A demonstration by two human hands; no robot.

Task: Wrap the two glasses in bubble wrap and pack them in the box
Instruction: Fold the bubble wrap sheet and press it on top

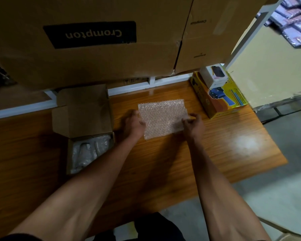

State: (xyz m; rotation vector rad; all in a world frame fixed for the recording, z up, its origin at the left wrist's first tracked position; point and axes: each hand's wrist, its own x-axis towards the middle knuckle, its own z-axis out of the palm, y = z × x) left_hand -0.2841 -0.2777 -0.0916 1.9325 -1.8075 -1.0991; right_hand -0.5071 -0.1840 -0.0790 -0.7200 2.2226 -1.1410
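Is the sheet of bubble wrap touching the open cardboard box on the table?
Apart. The head view shows a strip of bare wooden table between the bubble wrap and the open cardboard box, with the left hand in that gap.

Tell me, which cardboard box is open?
The small brown box left of the bubble wrap: its lid flap stands up. The big Crompton box and the yellow box are closed.

Wrapped contents (87, 152) in the open box (82, 119) are blurring beyond recognition; the top edge is cutting off the far cartons (94, 54).
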